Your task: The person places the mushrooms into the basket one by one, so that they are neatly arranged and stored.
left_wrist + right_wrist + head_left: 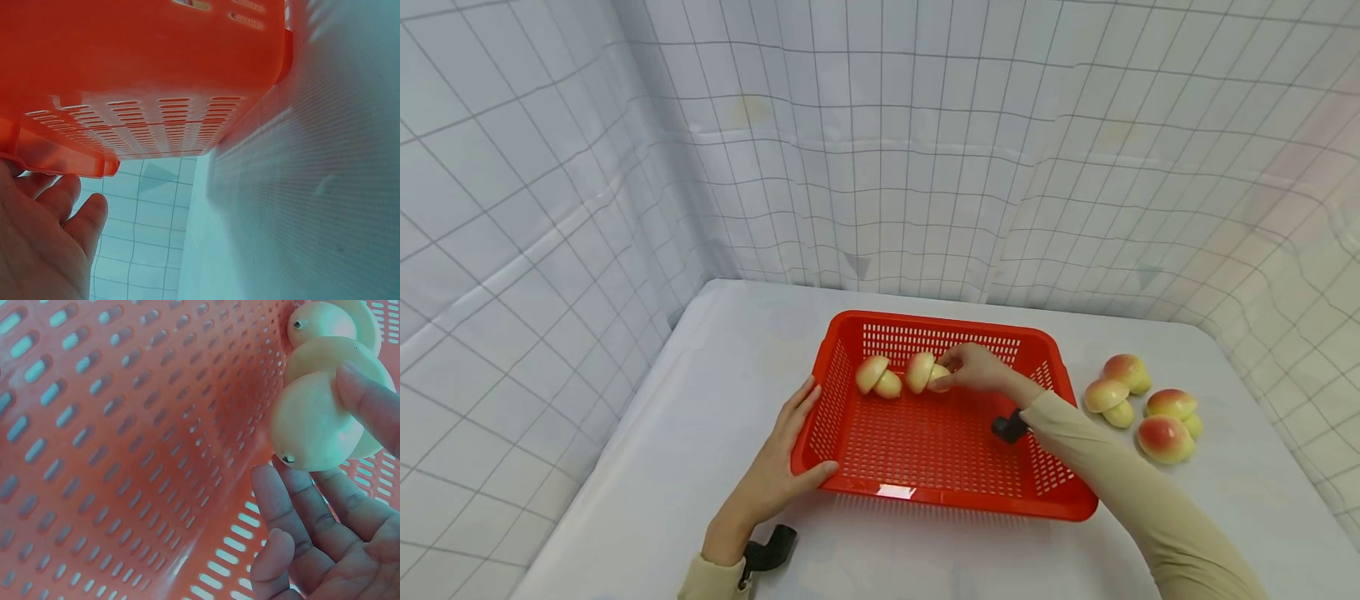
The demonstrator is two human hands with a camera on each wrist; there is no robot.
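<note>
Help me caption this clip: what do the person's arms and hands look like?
The left sleeve and right sleeve are beige, ending near the wrists. The left hand and right hand wear no gloves. A stubby black device shows at each wrist.

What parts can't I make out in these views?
Head: part of the stem of the held mushroom-shaped item, behind the right grip.
Head: part of the right rim of the basket, behind the right sleeve.
Right wrist: part of the other mushroom-shaped item, cut off by the top edge.
Left wrist: part of the left grip, cut off by the left edge.
</note>
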